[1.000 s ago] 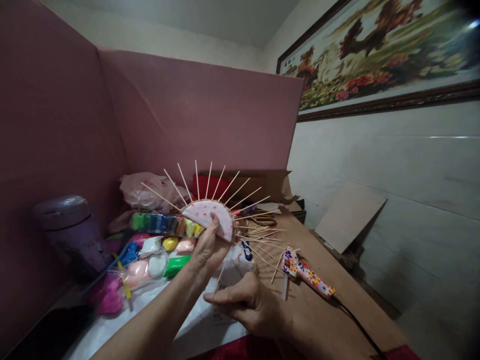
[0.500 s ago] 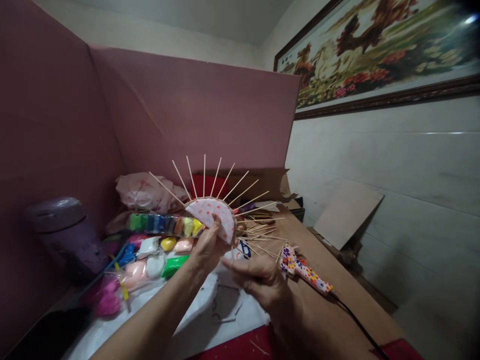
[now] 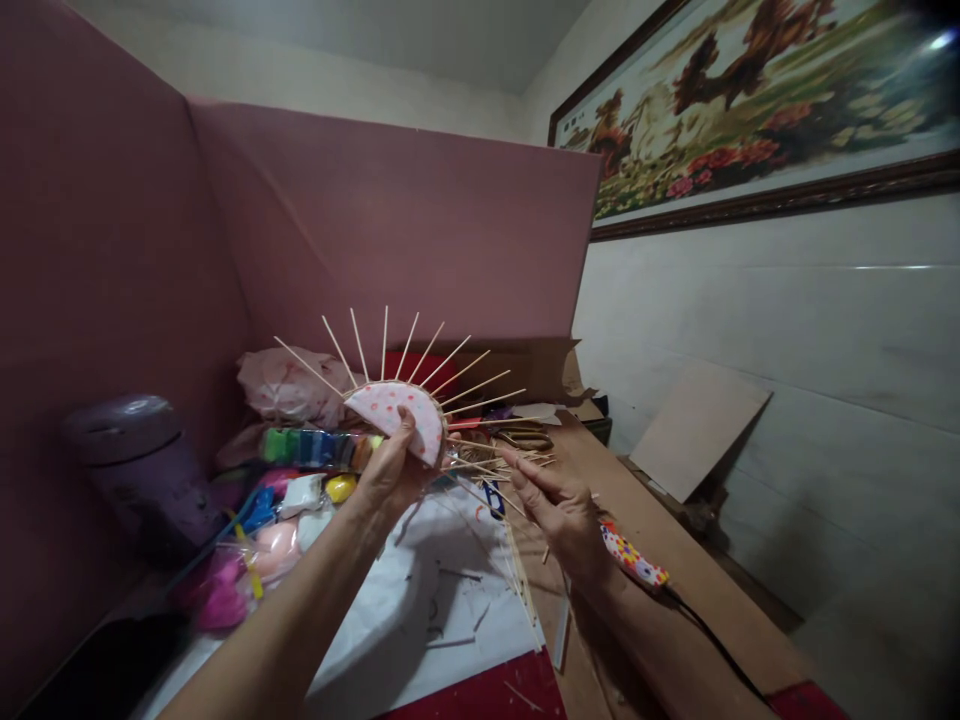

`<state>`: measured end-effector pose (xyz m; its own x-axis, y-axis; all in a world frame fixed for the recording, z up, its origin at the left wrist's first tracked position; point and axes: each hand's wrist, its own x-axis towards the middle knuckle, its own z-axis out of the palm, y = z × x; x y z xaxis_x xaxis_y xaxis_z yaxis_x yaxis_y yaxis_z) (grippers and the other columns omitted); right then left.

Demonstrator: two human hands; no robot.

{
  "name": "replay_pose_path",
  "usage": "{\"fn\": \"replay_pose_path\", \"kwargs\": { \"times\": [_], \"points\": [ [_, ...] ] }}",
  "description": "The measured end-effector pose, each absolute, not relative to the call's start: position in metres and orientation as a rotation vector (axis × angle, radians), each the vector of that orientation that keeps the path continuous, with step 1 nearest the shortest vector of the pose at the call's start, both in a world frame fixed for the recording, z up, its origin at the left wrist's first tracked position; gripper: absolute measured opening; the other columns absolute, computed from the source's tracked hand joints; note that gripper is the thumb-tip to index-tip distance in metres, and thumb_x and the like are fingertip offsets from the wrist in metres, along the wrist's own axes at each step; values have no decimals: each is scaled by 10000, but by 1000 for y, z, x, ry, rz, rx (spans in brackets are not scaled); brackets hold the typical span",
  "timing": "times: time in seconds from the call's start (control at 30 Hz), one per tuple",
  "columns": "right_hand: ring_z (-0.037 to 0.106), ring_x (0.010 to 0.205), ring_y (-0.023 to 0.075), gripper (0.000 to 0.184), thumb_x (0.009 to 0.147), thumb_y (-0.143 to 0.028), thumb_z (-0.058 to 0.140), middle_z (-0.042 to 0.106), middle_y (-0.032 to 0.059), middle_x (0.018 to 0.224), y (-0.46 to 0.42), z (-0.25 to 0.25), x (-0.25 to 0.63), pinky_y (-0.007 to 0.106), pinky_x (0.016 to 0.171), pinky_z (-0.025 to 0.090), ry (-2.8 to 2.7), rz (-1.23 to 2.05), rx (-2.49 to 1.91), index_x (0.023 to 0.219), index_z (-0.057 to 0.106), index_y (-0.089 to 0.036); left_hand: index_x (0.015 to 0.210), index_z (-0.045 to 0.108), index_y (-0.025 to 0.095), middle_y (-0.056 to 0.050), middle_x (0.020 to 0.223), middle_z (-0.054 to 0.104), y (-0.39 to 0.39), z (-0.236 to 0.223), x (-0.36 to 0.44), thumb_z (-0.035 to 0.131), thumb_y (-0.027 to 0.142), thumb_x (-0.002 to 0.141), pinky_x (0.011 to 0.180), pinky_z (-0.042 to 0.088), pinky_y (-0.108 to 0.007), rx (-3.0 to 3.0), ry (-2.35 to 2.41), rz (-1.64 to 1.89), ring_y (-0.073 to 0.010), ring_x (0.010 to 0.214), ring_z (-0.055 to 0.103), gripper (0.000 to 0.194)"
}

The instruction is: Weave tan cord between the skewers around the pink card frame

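My left hand [image 3: 394, 465] grips a half-round piece [image 3: 397, 408] covered in white cloth with pink-red dots, thumb across its face. Thin wooden sticks [image 3: 455, 361] fan out from its curved rim. On the right side of that fan, my right hand [image 3: 555, 505] has its thumb and index finger closed at the outer end of one stick. Its other fingers are curled, and the exact contact is too small to see clearly. Behind the right hand lies a glue gun [image 3: 634, 556] with a flower pattern, partly hidden by the wrist.
Loose sticks [image 3: 525, 590] lie on white paper [image 3: 405, 630] and the brown board. Bags of coloured clay [image 3: 277, 545] and a purple flask [image 3: 139, 480] stand to the left. Scissors [image 3: 525, 438] lie behind. A black cord [image 3: 705, 625] runs along the right. A pink partition [image 3: 405, 220] rises behind.
My right hand has moved up and to the right, from below the half-round piece to the sticks at its right side. My left hand has shifted the piece slightly left and up.
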<state>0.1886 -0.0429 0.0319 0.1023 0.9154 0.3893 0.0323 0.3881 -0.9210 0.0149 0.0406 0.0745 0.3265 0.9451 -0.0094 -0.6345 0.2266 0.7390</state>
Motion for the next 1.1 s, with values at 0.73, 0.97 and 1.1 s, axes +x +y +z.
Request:
{"fn": "replay_pose_path", "kwargs": {
  "times": [0.73, 0.97, 1.1],
  "points": [
    [526, 559, 120, 184, 809, -275, 502, 605, 7, 612, -41, 28, 196, 227, 553, 379, -1785, 134, -1190, 707, 624, -182, 902, 585, 162, -27, 646, 672, 56, 96, -22, 550, 405, 740, 455, 502, -262, 565, 543, 1253, -196, 580, 652, 294],
    [563, 584, 128, 189, 820, -287, 478, 634, 17, 657, -36, 25, 199, 221, 557, 409, -1601, -3, -1226, 777, 627, -179, 809, 590, 132, -45, 621, 668, 51, 97, -19, 521, 313, 791, 415, 496, -270, 621, 645, 1169, -178, 513, 631, 195],
    [550, 544, 109, 176, 805, -297, 508, 629, 3, 626, -36, 22, 203, 205, 536, 379, -1566, -169, -1286, 765, 633, -180, 784, 589, 123, -46, 602, 661, 52, 90, -15, 512, 291, 800, 407, 502, -287, 653, 699, 1094, -169, 471, 613, 186]
  ]
}}
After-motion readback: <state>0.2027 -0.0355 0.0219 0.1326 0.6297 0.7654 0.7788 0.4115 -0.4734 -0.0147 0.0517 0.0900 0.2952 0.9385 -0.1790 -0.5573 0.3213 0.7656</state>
